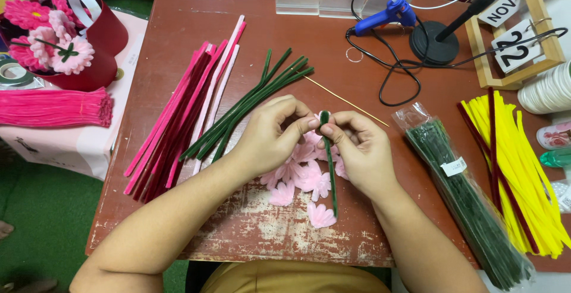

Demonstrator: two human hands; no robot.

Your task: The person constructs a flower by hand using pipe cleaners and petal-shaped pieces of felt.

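Worn red tabletop (196,8) under me, I see my left hand (270,135) and right hand (357,147) both pinched on the bent top of a green pipe cleaner (331,168) above loose pink petals (297,177), which a careless tug could scatter.

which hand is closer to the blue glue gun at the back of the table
Right. The right hand lies below and just left of the glue gun; the left hand sits farther left.
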